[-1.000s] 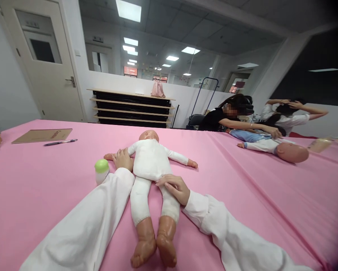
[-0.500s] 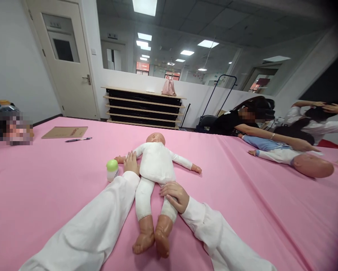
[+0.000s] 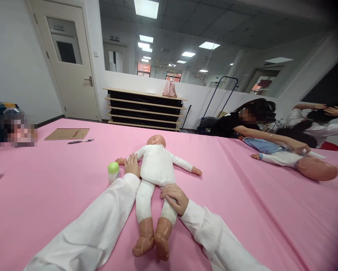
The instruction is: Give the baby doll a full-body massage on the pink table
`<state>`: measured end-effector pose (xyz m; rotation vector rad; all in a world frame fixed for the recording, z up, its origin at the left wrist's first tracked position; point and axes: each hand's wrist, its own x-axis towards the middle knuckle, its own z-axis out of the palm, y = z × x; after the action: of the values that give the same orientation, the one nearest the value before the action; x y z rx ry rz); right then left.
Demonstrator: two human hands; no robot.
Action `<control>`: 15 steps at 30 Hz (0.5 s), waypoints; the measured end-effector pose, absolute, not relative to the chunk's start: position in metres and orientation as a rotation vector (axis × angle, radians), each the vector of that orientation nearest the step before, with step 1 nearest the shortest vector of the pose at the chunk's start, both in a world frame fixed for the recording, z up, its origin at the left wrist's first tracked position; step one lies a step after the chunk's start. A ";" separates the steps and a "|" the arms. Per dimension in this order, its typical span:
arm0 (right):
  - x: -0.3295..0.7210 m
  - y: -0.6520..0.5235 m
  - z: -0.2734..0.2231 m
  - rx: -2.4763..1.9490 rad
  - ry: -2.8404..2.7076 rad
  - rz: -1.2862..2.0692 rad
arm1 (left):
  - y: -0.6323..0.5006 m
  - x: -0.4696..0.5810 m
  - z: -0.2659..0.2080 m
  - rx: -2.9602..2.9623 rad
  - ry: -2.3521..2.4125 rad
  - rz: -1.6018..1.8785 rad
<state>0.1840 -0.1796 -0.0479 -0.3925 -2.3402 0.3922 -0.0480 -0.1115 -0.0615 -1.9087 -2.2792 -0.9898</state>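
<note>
A baby doll [image 3: 158, 165] with a white cloth body lies on its back on the pink-covered table [image 3: 81, 195], its feet toward me. My left hand [image 3: 132, 165] rests flat beside the doll's torso, by its arm on the left, fingers stretched out. Just left of that hand stands a small white bottle with a green cap [image 3: 113, 172]. My right hand [image 3: 175, 197] lies over the doll's upper leg on the right, fingers loosely bent and draped on it; it does not appear to grip.
A brown notebook [image 3: 67, 134] and a pen [image 3: 80, 141] lie at the far left, near a bottle with an orange cap [image 3: 12, 107]. On the right a co-worker's arm [image 3: 282, 140] reaches over another doll [image 3: 317, 168]. Low shelves [image 3: 146, 109] stand behind the table.
The whole view has shifted slightly down and right. Both my hands keep their places on and beside the doll. The co-worker's hand on the right has moved a little.
</note>
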 end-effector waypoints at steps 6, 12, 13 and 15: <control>0.183 -0.181 -0.046 -0.436 -2.375 0.362 | -0.121 -0.046 -0.066 -1.973 -1.936 -1.490; 0.181 -0.182 -0.048 -0.459 -2.355 0.370 | -0.193 -0.037 -0.069 -2.266 -1.235 -1.647; 0.181 -0.182 -0.049 -0.458 -2.358 0.379 | -0.209 -0.036 -0.068 -2.426 -1.112 -1.591; 0.182 -0.182 -0.051 -0.454 -2.363 0.386 | -0.238 -0.035 -0.064 -2.683 -0.987 -1.538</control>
<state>0.1819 -0.1820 -0.0506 -0.4540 -2.3635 0.3857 -0.0350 -0.2382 -0.0644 -2.6829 -0.9873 -1.5380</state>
